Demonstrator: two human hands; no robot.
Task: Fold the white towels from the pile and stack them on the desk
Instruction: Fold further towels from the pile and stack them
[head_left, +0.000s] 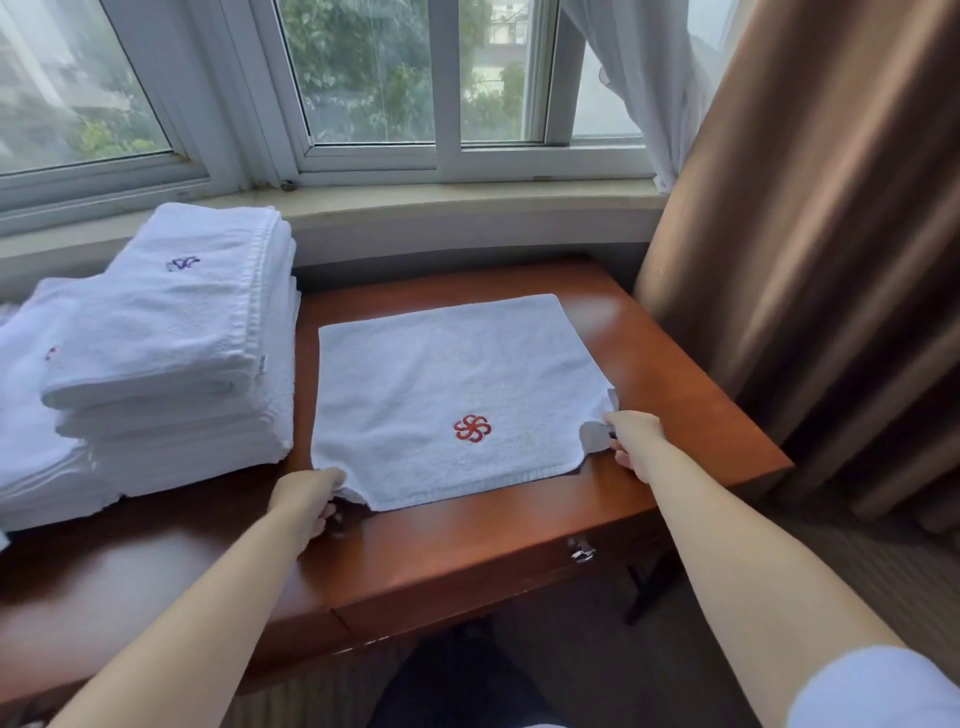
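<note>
Under the window, your wooden desk (649, 353) carries a stack of folded towels (171, 338) left of the white towel (447, 384), which lies flat with a red pinwheel emblem (471, 428) near its front edge. Your left hand (311, 496) pinches that towel's front-left corner. Your right hand (636, 439) pinches the front-right corner, lifted slightly.

Bare desk (675, 364) is lying open right of the spread towel (447, 384); the towel stack (171, 332) is blocking the left, the curtain (810, 249) crowding the far right.
</note>
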